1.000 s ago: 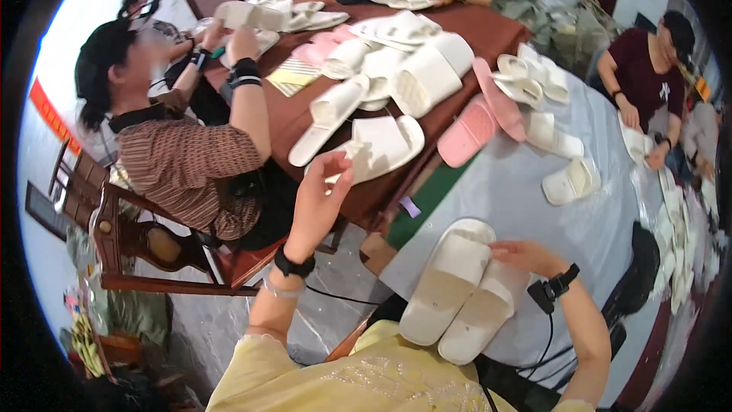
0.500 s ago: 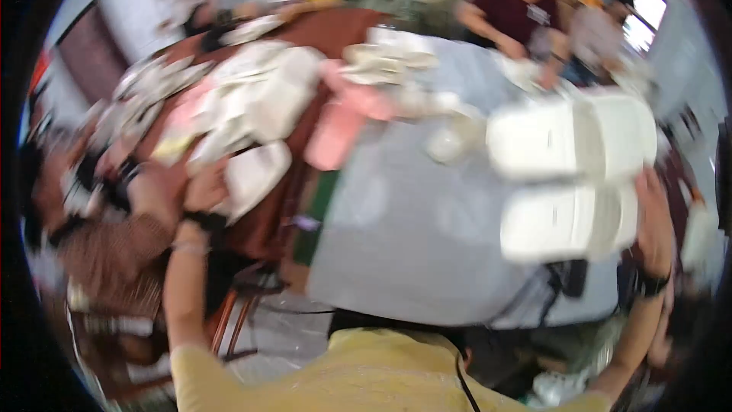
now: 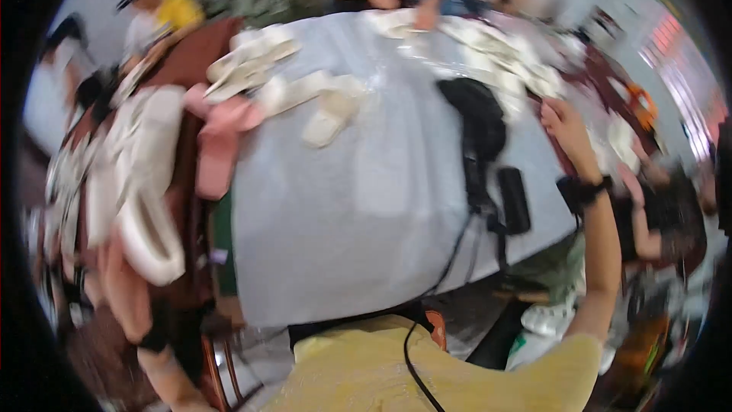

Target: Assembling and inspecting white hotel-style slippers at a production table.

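Past the left edge of the grey-covered table (image 3: 328,236), the left hand (image 3: 124,282) is at a white slipper (image 3: 151,240), though blur leaves how far its grip is closed impossible to tell. The right hand (image 3: 563,123), its grip loosely part-open around nothing visible, hangs by the right edge near white slippers (image 3: 512,69); between the hands, wide grey cloth runs to the black bag (image 3: 482,122).

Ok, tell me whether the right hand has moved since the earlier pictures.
Yes: rightward and farther out, judged against the grey table. The right hand was over its near part; now it is by its right edge.
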{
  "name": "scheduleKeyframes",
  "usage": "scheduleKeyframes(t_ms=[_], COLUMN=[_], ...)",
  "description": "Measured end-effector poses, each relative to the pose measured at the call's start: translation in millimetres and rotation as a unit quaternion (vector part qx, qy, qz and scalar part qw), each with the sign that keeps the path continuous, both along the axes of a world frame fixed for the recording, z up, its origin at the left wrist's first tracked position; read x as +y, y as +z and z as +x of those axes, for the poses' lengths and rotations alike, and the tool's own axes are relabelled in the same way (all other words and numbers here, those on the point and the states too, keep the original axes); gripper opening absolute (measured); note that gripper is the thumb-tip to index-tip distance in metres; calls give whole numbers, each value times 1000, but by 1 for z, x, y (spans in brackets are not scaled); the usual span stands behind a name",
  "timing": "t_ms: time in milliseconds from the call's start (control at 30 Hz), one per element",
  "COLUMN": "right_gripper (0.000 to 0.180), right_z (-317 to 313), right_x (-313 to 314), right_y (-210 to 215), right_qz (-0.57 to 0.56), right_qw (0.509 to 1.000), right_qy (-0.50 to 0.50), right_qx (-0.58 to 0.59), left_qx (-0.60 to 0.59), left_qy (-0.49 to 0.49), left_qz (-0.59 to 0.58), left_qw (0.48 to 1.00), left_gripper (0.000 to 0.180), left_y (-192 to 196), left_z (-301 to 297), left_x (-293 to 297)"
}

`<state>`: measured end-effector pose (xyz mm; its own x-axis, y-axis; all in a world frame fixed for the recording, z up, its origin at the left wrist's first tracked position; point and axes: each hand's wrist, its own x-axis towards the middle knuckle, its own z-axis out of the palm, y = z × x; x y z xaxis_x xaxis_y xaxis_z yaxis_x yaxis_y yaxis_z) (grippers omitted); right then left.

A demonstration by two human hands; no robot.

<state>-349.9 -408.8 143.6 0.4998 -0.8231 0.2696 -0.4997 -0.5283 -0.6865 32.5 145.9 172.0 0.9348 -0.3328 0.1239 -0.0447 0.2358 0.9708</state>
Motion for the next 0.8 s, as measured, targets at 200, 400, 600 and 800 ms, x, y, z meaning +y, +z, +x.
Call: scheduleKeyframes(t_ms=[200,400,600,800], right_gripper=[59,82,76,73], right_z=[115,153,135,72], right_x=[182,190,176,130], right_y=[33,31,-26,-22], right_qz=[27,93,403,141], right_qw=[948,951,847,930], right_qy=[286,278,332,188], right_qx=[-135,-100,-103,-281], left_qx=[-3,19,-234,-362], left_qy=[-197,-231,-308,-410], left_qz=[-35,-44,268,193], left_qw=[980,972,882,815], left_gripper=[37,38,54,49], left_y=[5,-49,-56,-13], left_z=[-68,-94,-115,-96], left_x=[-159,-202,-231,-210])
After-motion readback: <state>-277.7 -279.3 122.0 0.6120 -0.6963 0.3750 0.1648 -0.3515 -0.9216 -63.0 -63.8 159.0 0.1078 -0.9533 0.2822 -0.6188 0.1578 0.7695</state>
